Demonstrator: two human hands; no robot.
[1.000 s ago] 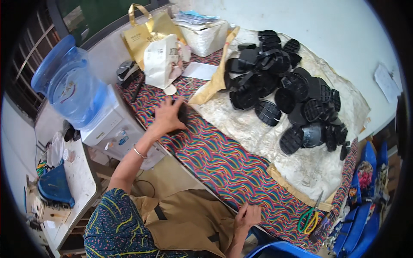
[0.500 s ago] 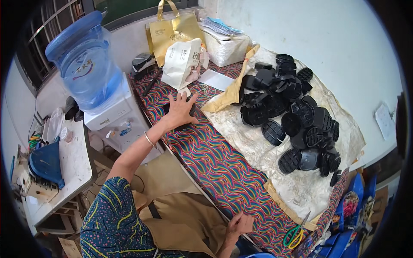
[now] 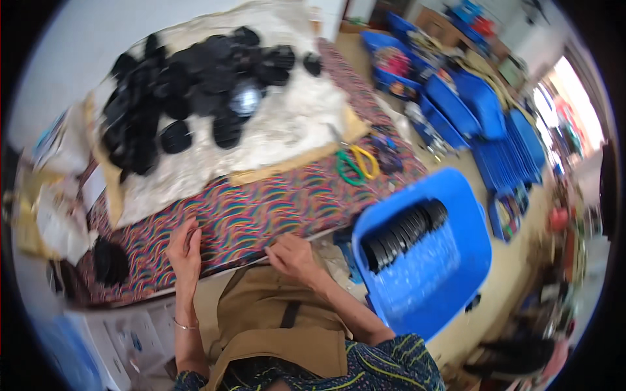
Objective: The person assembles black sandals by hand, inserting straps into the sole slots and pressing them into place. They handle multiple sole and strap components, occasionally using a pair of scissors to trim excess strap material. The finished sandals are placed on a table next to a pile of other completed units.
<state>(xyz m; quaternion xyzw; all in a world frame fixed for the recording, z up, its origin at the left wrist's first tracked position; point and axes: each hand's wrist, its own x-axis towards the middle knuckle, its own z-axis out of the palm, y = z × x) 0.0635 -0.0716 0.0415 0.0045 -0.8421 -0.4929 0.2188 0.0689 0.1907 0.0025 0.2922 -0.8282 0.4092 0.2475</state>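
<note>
Both hands rest on the patterned cloth (image 3: 261, 215) at the table's near edge. My left hand (image 3: 185, 253) lies flat, fingers loose; my right hand (image 3: 291, 256) pinches the cloth's hem. Right of it sits a blue bin (image 3: 456, 260) holding stacked black discs (image 3: 401, 233). Farther off, scissors (image 3: 355, 164) and a pile of black pieces (image 3: 189, 85).

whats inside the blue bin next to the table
The blue bin holds a curved row of flat black discs standing on edge near its back wall. The rest of its floor looks bare, with a blurred sheen. Anything under or behind the discs is hidden.
</note>
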